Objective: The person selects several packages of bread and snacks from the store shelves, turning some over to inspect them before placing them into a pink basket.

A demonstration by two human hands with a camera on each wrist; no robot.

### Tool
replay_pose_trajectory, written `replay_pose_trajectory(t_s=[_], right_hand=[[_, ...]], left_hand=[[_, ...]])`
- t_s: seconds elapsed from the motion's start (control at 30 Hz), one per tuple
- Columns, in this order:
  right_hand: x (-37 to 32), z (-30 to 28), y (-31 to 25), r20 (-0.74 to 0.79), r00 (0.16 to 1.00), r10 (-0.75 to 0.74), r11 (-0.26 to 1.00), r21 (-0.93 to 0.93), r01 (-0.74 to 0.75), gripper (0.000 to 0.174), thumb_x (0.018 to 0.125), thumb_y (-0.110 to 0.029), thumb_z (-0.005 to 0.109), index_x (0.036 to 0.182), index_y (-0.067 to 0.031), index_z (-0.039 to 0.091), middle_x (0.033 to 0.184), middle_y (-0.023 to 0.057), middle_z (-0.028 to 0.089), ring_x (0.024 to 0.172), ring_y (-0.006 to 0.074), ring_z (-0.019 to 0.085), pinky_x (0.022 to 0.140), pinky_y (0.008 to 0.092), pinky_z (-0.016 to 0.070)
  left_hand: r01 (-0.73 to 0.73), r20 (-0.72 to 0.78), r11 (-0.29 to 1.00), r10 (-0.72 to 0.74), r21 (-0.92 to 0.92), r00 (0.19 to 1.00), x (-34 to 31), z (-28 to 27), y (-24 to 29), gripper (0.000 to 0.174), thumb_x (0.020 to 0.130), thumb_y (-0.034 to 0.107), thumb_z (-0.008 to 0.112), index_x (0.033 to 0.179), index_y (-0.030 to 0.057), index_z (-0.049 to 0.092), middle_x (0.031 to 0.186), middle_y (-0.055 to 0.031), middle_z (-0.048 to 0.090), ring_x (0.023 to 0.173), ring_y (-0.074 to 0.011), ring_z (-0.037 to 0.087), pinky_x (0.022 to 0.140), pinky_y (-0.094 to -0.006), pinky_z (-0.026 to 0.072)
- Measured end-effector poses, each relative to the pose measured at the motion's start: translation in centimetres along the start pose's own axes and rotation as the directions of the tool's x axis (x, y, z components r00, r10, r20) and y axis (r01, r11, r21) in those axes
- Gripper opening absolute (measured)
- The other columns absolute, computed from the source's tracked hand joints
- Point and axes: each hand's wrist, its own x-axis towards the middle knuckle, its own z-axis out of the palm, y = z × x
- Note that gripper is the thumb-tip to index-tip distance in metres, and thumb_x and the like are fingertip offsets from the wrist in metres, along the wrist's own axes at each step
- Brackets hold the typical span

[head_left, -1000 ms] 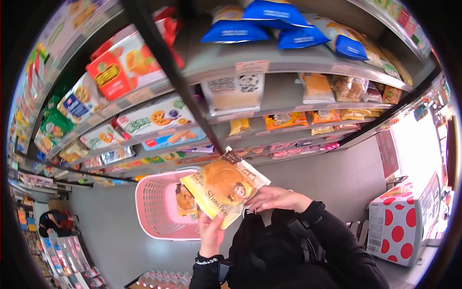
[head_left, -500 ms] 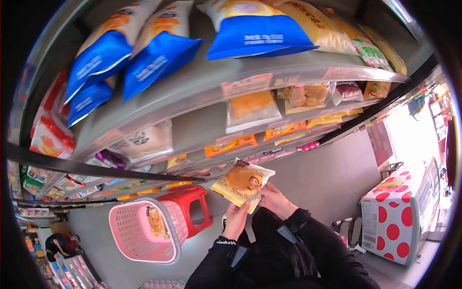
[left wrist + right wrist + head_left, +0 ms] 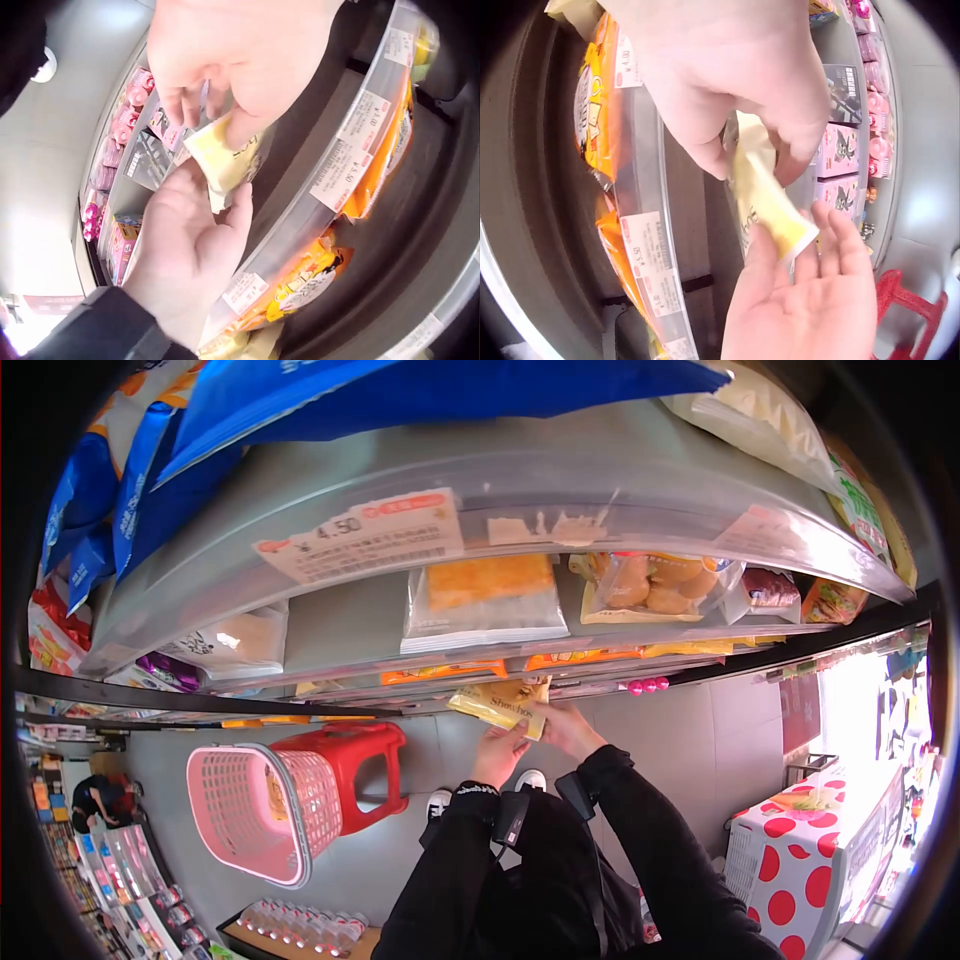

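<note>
A yellow and clear snack package (image 3: 502, 703) is held between both hands beside the shelf edge. The left hand (image 3: 497, 754) pinches its lower part with the thumb on the printed face; the right hand (image 3: 568, 730) grips its right end. In the left wrist view the package (image 3: 225, 159) is seen between the left hand (image 3: 240, 60) above and the right hand (image 3: 187, 240) below. The right wrist view has the package (image 3: 769, 199) edge-on, right hand (image 3: 735, 67) at the top, left hand (image 3: 802, 300) beneath.
Shelves (image 3: 560, 465) with bagged snacks and price tags stretch across the front. A pink basket (image 3: 315, 800) lies tilted by a red stool (image 3: 370, 770), with a package inside. A polka-dotted box (image 3: 790, 860) stands right; bottles (image 3: 300, 926) sit low. Another person (image 3: 95, 800) is far left.
The view has moved closer to the shelf, and the basket appears farther left. The package, still in both hands, now appears lower than the shelf edge and more tilted away.
</note>
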Motion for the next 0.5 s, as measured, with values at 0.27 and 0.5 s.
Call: replay_pose_trajectory(t_s=[0.27,0.5], right_hand=[[0.1,-2.7,1.1,0.011,0.995,0.095,0.964,-0.25,-0.09,0.025,0.08,-0.013,0.049,0.103,-0.0043,0.047,0.087,0.0044,0.054,0.07,0.0118,0.054,0.061,0.0242,0.0456],[4.4,-3.1,-1.2,-0.069,0.981,-0.182,0.907,-0.398,0.14,0.021,0.078,-0.001,0.047,0.099,-0.0027,0.047,0.08,0.0048,0.052,0.064,0.0114,0.05,0.056,0.0231,0.0439]], left_hand=[[0.137,-0.24,0.988,-0.15,-0.068,0.959,-1.3,-3.7,2.0,0.025,0.078,0.021,0.055,0.096,0.0067,0.047,0.085,-0.007,0.05,0.079,-0.0193,0.051,0.072,-0.0341,0.0419],[-0.047,-0.197,0.995,0.063,0.087,0.978,3.5,-4.4,5.1,0.018,0.076,0.007,0.053,0.093,0.0042,0.048,0.086,-0.0077,0.052,0.076,-0.0194,0.052,0.067,-0.031,0.0442]])
